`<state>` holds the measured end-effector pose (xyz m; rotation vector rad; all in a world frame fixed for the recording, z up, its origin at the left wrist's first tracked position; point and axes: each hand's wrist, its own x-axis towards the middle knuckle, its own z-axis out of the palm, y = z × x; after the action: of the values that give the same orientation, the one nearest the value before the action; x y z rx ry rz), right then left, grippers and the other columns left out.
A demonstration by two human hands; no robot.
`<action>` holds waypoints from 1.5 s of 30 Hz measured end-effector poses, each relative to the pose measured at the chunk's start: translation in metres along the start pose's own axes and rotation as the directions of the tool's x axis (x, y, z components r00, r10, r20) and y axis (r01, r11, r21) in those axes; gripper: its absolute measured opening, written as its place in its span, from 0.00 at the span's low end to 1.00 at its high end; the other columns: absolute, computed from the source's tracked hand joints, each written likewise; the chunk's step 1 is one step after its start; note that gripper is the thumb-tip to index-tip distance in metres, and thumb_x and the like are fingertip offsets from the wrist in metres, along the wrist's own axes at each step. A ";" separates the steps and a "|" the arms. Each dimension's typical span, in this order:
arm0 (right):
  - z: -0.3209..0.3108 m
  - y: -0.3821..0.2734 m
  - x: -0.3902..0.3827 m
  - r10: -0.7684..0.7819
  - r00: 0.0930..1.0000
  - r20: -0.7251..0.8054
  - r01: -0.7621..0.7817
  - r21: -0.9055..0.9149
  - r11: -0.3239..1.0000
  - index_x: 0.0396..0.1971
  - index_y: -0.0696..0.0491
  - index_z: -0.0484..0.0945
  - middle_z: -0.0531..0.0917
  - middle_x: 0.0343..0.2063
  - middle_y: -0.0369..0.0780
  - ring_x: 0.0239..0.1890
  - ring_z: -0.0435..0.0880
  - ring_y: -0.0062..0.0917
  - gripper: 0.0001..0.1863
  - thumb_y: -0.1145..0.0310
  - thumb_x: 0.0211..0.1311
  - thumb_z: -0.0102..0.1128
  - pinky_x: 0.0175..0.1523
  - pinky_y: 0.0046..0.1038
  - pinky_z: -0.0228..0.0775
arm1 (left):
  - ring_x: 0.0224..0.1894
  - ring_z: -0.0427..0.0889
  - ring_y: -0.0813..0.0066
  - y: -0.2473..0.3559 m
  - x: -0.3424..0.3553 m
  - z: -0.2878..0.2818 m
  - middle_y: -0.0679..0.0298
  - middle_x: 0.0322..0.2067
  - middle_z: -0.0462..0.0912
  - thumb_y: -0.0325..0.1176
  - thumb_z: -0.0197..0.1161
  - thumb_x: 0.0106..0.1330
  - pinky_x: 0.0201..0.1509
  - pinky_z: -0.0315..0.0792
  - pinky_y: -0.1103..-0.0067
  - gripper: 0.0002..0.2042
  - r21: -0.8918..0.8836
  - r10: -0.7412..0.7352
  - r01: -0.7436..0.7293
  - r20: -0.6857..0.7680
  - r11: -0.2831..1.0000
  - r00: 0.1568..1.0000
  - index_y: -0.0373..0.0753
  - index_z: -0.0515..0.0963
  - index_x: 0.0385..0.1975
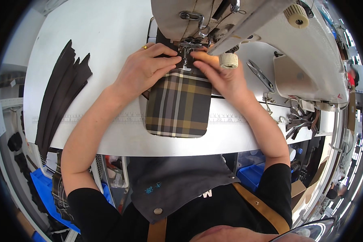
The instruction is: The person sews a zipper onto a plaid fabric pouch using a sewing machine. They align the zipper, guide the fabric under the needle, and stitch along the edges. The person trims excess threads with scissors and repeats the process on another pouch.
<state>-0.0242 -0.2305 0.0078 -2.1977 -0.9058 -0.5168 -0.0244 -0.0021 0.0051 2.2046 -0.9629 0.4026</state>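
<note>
Two hands: one left hand (143, 66) and one right hand (226, 80), with one gold-coloured ring (145, 47) on the left one's fingers (169, 61); above the fingertips, one sewing machine (326, 60); below them, one plaid panel (179, 105). Right of the right fingers, one pair of scissors (259, 74) and at least two cream knobs (228, 60). Left of the left fingers, one pile of dark strips (60, 92), overlapping too much to count singly. Below all the fingers, one ruler scale (129, 118) and one grey apron (177, 177)

Metal hand tool (260, 76) (lying slantwise); blue bin (249, 176), lower right; cardboard box (297, 189)
</note>
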 end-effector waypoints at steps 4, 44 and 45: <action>0.008 0.000 -0.002 -0.029 0.999 0.031 0.032 -0.100 0.994 0.31 0.49 0.81 0.78 0.26 0.34 0.34 0.73 0.31 0.08 0.70 0.48 0.66 0.38 0.31 0.65 | 0.37 0.76 0.68 -0.003 0.002 0.000 0.67 0.37 0.80 0.29 0.62 0.55 0.42 0.73 0.76 0.09 -0.012 -0.007 0.007 0.001 1.000 1.000 0.42 0.82 0.37; 0.018 -0.072 -0.026 -0.293 0.942 0.165 0.319 -0.167 0.933 0.28 0.60 0.74 0.82 0.35 0.45 0.38 0.83 0.32 0.11 0.71 0.42 0.58 0.40 0.27 0.75 | 0.34 0.80 0.68 -0.008 0.010 -0.001 0.67 0.31 0.81 0.27 0.62 0.53 0.37 0.75 0.76 0.04 -0.052 0.061 -0.060 0.011 0.997 0.998 0.39 0.81 0.29; 0.019 -0.072 -0.027 -0.296 0.941 0.164 0.323 -0.168 0.931 0.28 0.60 0.75 0.82 0.35 0.45 0.38 0.83 0.32 0.11 0.71 0.42 0.58 0.39 0.27 0.75 | 0.34 0.80 0.68 -0.008 0.010 -0.001 0.67 0.31 0.80 0.27 0.62 0.54 0.37 0.75 0.76 0.04 -0.046 0.070 -0.069 0.008 0.997 0.998 0.39 0.81 0.29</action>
<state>-0.0927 -0.1920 0.0115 -2.2959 -1.3407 -0.6310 -0.0115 -0.0027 0.0074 2.1385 -1.0462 0.3989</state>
